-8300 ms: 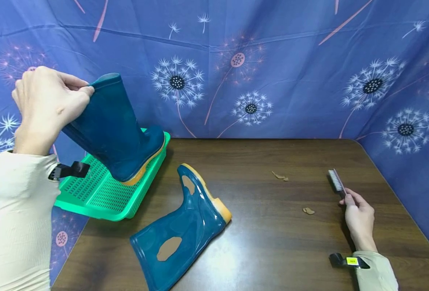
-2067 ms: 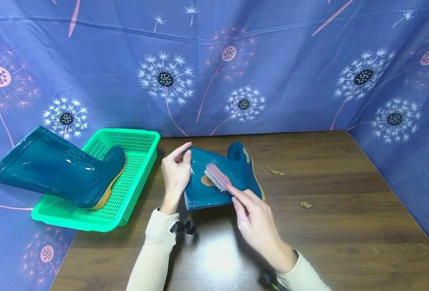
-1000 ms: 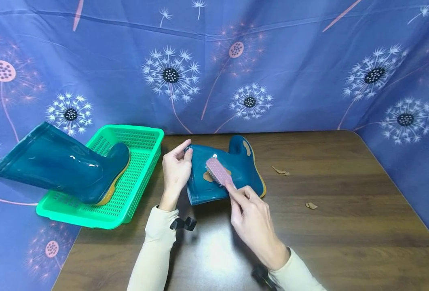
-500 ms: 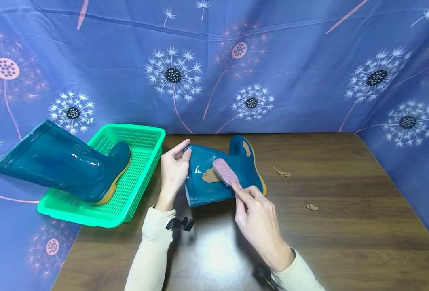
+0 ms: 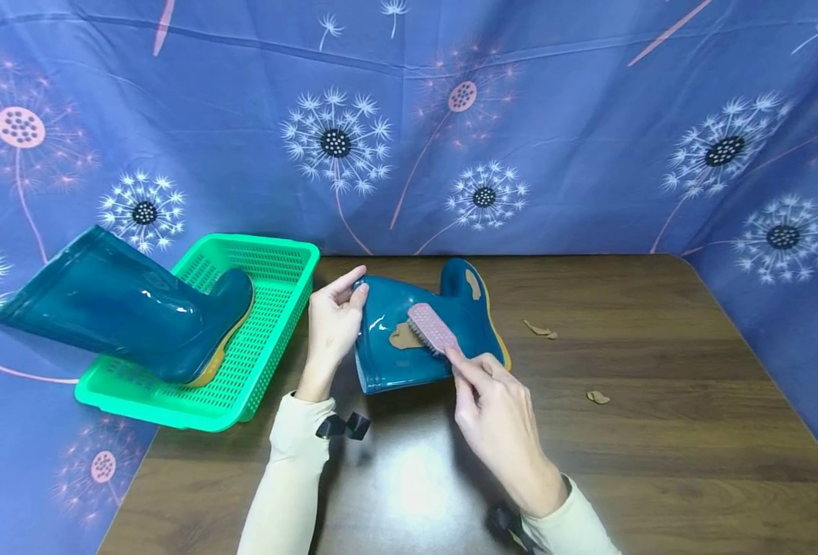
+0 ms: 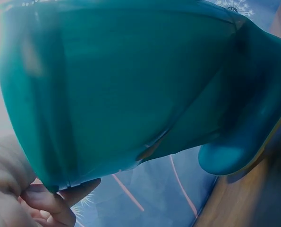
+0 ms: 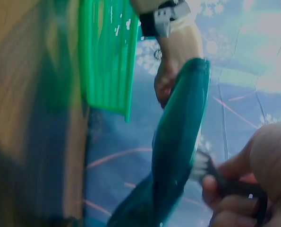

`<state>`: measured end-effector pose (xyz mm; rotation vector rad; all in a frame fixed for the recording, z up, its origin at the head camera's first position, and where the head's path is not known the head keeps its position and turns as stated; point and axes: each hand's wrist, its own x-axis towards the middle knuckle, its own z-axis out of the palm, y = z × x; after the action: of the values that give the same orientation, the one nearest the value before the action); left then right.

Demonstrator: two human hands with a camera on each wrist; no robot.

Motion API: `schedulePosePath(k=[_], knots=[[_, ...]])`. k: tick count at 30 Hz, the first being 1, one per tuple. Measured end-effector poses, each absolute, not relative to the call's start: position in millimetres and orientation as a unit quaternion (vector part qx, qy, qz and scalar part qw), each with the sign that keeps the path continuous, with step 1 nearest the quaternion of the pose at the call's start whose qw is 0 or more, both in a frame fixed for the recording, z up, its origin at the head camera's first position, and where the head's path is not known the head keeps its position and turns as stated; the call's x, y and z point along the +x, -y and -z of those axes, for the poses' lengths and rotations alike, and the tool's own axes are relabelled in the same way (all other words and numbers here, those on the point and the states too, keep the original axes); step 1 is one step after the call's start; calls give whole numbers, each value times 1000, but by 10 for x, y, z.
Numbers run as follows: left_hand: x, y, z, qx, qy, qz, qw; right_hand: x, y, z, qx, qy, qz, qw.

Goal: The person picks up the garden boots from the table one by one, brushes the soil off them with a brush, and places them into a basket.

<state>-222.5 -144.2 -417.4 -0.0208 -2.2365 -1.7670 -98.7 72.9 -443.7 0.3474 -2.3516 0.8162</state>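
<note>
The boot (image 5: 409, 339) is lying on its side near the far edge of the surface (image 5: 658, 462), left of centre. The left hand (image 5: 332, 324) is pinching the boot's open top with its fingers (image 5: 349, 281). The right hand (image 5: 499, 420) is gripping the brush (image 5: 431, 327), pressing its bristles against the boot's shaft beside a brown patch (image 5: 402, 337). A second boot (image 5: 124, 308) is resting in the green basket (image 5: 256, 347), overhanging the left edge.

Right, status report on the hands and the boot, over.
Left hand holds boot by its top rim. Right hand grips brush, bristles on the boot beside brown patch. Nothing in the way.
</note>
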Motion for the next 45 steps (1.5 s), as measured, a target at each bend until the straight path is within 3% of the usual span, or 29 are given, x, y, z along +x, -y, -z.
schedulePosePath(k=[5, 13, 20, 28, 34, 41, 45], knots=[[-2225, 1444, 4169, -8, 771, 619, 148, -963, -698, 4446, 176, 891, -323, 266], [-2215, 1452, 4176, -7, 772, 622, 133, -1015, -791, 4419, 102, 897, -290, 316], [-2222, 1458, 4183, -13, 769, 624, 140, -985, -743, 4441, 176, 891, -329, 259], [-2216, 1458, 4188, -20, 775, 617, 132, -1022, -780, 4463, 104, 900, -300, 300], [-2219, 1467, 4188, -24, 775, 616, 139, -1012, -763, 4463, 174, 888, -338, 257], [-2224, 1466, 4186, -24, 777, 614, 134, -1037, -796, 4456, 119, 897, -320, 280], [-2223, 1472, 4192, -28, 775, 616, 137, -1009, -781, 4441, 153, 893, -341, 250]])
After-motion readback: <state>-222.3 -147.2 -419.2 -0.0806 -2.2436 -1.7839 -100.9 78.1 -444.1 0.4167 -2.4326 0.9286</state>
